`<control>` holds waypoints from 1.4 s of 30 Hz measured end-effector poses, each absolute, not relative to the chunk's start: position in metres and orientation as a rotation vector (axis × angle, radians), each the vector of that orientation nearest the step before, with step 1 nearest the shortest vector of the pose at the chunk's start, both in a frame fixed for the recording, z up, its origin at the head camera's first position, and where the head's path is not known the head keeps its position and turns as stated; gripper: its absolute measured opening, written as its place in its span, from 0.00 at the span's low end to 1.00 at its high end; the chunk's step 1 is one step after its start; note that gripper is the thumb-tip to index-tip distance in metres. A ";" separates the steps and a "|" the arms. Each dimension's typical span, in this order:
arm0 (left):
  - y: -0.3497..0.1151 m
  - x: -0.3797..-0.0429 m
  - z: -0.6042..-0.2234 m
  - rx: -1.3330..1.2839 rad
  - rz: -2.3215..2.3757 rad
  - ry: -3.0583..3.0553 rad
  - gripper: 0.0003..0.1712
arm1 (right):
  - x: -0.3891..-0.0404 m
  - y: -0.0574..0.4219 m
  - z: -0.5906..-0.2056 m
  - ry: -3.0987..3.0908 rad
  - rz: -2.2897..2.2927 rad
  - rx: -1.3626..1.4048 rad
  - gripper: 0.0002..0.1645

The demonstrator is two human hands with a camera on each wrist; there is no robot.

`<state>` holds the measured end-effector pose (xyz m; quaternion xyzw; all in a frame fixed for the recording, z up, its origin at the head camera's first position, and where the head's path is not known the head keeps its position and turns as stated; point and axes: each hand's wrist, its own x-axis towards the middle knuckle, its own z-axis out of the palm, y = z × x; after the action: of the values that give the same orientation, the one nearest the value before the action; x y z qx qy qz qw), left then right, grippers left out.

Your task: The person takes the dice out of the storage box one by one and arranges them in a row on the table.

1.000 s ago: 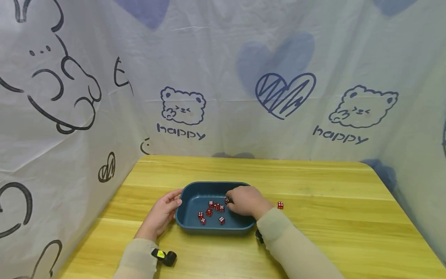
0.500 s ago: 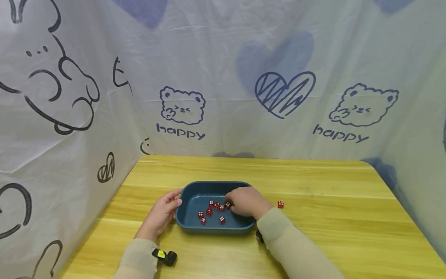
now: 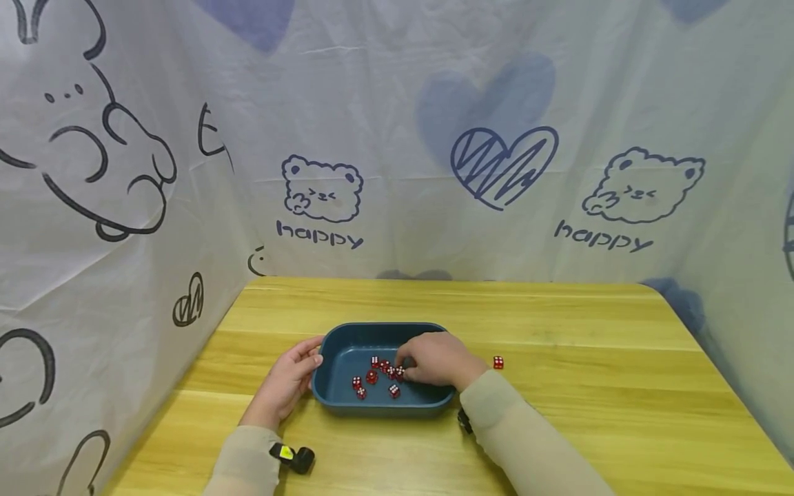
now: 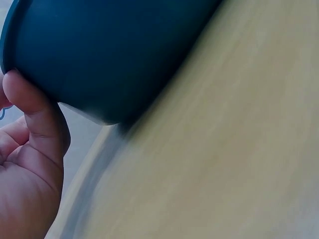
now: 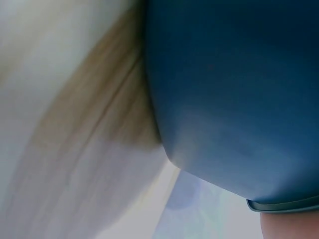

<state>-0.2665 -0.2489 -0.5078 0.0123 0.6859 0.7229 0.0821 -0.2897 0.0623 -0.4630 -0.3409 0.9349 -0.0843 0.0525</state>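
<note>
In the head view a dark blue rectangular tray (image 3: 384,411) stands on the wooden table. My left hand (image 3: 284,382) grips its left end, thumb at the rim and fingers along the outer wall; the left wrist view has the thumb (image 4: 30,99) up against the rim. My right hand (image 3: 437,359) reaches over the right end into the tray. A red die (image 3: 400,373) with white dots lies between its thumb and fingertip, partly covered. Several other red dice, among them one die (image 3: 394,391) near the front wall, lie loose to the left on the tray floor.
Another red die (image 3: 498,362) lies on the table (image 3: 589,413) to the right of the tray. A white cloth (image 3: 397,227) with drawings hangs behind the table and along both sides. The tray's outer wall (image 5: 234,109) fills most of the right wrist view.
The die at my right fingertips has shifted toward the tray's front and slightly left, near the other dice. My right fingers moved with it. My left hand stays at the tray's left end.
</note>
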 end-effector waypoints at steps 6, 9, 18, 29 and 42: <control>-0.249 -0.266 -0.508 0.038 2.158 2.049 0.26 | -0.289 0.062 -0.464 2.848 -0.320 -1.051 0.08; -0.249 -0.265 -0.507 0.041 2.157 2.051 0.26 | -0.288 0.064 -0.463 2.864 -0.362 -1.066 0.08; -0.248 -0.265 -0.506 0.039 2.165 2.050 0.26 | -0.285 0.066 -0.462 2.888 -0.504 -1.048 0.11; -0.247 -0.264 -0.506 0.024 2.159 2.056 0.26 | -0.284 0.068 -0.464 2.922 -0.614 -1.003 0.14; -0.248 -0.263 -0.505 0.034 2.131 2.066 0.27 | -0.278 0.074 -0.459 3.007 -0.703 -1.051 0.11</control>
<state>-0.2635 -0.2481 -0.5051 0.0112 0.6934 0.7152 0.0865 -0.2785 0.0743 -0.4589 -0.3215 0.9202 -0.2150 -0.0603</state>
